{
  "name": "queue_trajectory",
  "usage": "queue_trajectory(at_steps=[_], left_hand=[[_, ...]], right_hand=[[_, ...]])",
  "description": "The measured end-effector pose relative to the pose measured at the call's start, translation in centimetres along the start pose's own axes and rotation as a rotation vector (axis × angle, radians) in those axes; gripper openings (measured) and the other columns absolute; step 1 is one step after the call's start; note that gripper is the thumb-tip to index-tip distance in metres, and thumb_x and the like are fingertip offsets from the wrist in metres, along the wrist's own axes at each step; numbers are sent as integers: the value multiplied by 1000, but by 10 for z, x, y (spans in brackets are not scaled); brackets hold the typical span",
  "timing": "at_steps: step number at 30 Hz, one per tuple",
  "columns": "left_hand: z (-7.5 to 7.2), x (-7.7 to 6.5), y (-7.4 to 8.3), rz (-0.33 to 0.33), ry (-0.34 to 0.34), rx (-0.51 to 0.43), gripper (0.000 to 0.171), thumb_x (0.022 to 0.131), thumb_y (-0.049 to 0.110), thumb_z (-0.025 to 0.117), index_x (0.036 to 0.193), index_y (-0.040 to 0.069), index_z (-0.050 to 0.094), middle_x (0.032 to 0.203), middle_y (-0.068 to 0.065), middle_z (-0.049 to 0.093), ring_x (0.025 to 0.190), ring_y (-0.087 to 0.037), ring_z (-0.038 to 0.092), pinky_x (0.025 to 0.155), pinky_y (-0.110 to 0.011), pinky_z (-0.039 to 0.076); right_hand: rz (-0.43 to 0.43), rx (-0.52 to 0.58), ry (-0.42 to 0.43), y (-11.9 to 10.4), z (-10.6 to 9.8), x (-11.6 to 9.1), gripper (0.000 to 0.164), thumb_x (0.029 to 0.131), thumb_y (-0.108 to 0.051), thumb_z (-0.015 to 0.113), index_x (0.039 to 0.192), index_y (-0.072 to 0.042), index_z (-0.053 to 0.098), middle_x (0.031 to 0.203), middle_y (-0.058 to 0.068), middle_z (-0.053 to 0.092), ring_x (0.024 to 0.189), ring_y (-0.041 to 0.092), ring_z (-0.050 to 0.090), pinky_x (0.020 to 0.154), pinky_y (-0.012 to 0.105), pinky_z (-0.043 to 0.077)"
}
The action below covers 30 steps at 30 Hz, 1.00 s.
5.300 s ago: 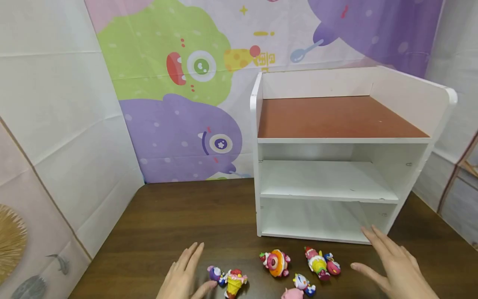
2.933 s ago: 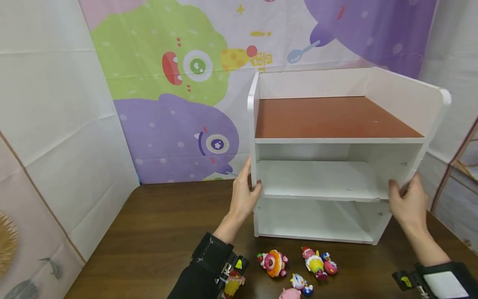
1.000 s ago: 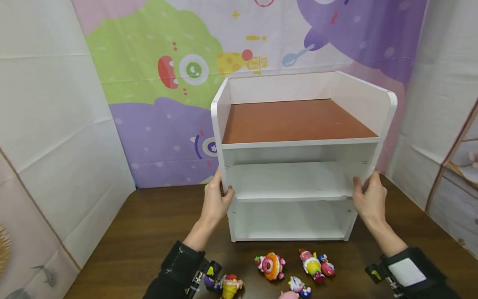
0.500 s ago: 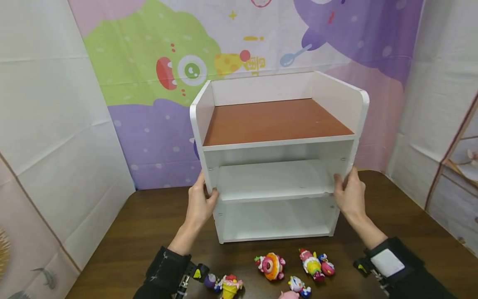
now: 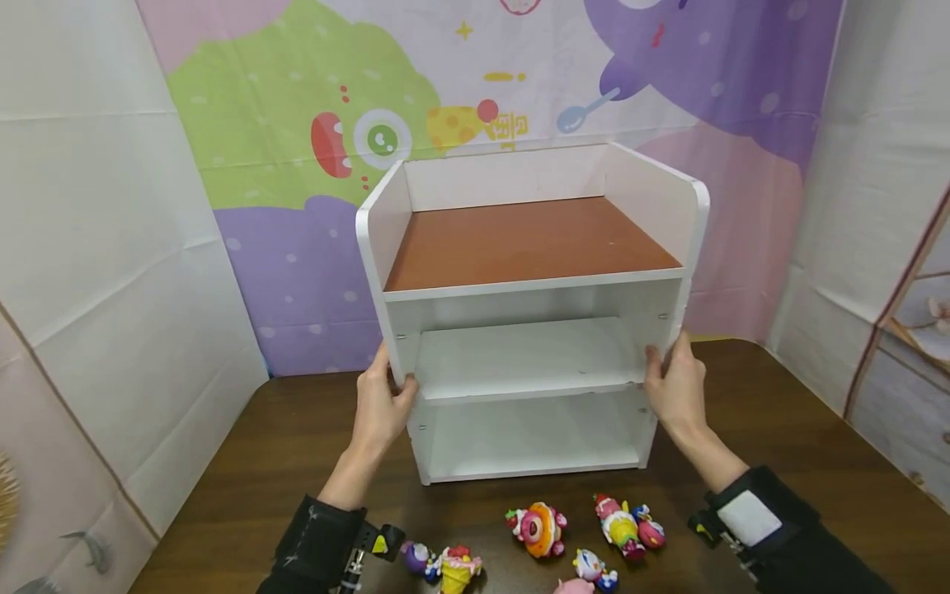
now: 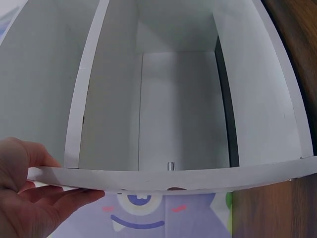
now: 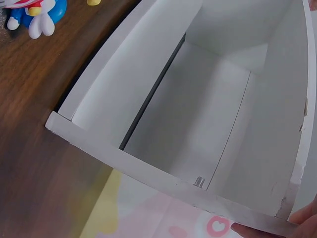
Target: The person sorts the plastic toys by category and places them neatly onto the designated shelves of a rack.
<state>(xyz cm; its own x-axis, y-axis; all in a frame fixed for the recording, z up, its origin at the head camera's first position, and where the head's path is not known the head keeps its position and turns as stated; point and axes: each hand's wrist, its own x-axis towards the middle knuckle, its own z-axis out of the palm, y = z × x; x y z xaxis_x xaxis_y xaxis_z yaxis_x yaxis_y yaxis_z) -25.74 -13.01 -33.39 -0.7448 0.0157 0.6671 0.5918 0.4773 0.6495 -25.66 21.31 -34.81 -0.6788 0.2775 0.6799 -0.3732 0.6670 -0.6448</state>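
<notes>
A small white shelf unit (image 5: pixel 534 394) with a brown top board (image 5: pixel 530 243) and raised sides stands on the dark wooden table (image 5: pixel 245 487). My left hand (image 5: pixel 380 412) grips its left side panel near the middle shelf, thumb on the front edge and fingers round the outer face. On the opposite panel, at about the same height, my right hand (image 5: pixel 677 392) holds on in the same way. The left wrist view shows the hand (image 6: pixel 29 193) clasping the panel's edge; in the right wrist view only some fingers (image 7: pixel 302 225) appear at the corner.
In front of the unit lie several toy figures: an ice cream cone one (image 5: pixel 458 569), a purple one (image 5: pixel 418 559), a doughnut one (image 5: pixel 538 529), a yellow-and-pink one (image 5: pixel 622 525) and a white-and-blue one (image 5: pixel 594 569). A cartoon-printed cloth (image 5: pixel 297 280) hangs behind.
Both hands were open over the table near the toys, then took hold of the unit's sides. The unit has shifted left and turned slightly, the hands travelling with it; the last half second brings only a little more.
</notes>
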Motion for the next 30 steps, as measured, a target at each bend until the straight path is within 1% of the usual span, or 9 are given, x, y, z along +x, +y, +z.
queue_trajectory(at_steps=[3, 10, 17, 19, 25, 28, 30], left_hand=[[-2, -2, -1, -12, 6, 5, 51, 73, -15, 50, 122, -1, 46, 104, -26, 57, 89, -35, 57, 60, -42, 50], [-6, -3, -4, -12, 34, 25, 44, 71, -15, 50, 114, -4, 49, 99, -26, 59, 83, -35, 59, 57, -41, 51], [-8, -3, -5, 1, 43, 43, 44, 71, -15, 50, 114, -6, 47, 99, -28, 58, 84, -37, 59, 58, -43, 50], [-8, -3, -5, 5, 52, 54, 43, 71, -15, 50, 113, -7, 47, 97, -28, 58, 83, -37, 59, 57, -44, 50], [-4, -3, -4, 4, 65, 77, 41, 71, -13, 50, 112, -10, 45, 96, -30, 58, 85, -38, 58, 62, -47, 49], [-3, -3, -3, -5, 68, 87, 41, 71, -13, 50, 112, -9, 45, 96, -30, 58, 86, -38, 58, 64, -47, 49], [-4, -4, -3, -7, 69, 95, 41, 71, -13, 50, 112, -9, 45, 96, -29, 58, 87, -38, 58, 65, -47, 49]], right_hand=[[-4, 4, -4, 0, 3, -1, 33, 85, 0, 49, 115, 11, 40, 100, 35, 54, 89, 46, 54, 65, 54, 45], [-20, 10, -22, -1, 8, -3, 36, 85, 0, 50, 118, 10, 38, 100, 35, 54, 88, 46, 55, 64, 54, 46], [-45, 14, -32, -3, 10, -1, 35, 85, 0, 50, 116, 10, 38, 98, 36, 54, 85, 46, 55, 62, 54, 46], [-52, 15, -29, -3, 10, 0, 34, 85, 0, 50, 115, 10, 38, 97, 36, 54, 85, 46, 56, 62, 54, 46], [-51, 22, -38, -4, 8, 0, 34, 85, 1, 49, 116, 11, 37, 99, 36, 53, 87, 47, 54, 63, 55, 45], [-40, 8, -67, -5, 5, 0, 35, 85, 1, 49, 116, 11, 36, 98, 37, 53, 87, 48, 54, 65, 55, 45], [-38, -17, -108, -6, 2, -1, 37, 85, 0, 49, 118, 11, 35, 97, 37, 53, 86, 48, 54, 65, 55, 45]])
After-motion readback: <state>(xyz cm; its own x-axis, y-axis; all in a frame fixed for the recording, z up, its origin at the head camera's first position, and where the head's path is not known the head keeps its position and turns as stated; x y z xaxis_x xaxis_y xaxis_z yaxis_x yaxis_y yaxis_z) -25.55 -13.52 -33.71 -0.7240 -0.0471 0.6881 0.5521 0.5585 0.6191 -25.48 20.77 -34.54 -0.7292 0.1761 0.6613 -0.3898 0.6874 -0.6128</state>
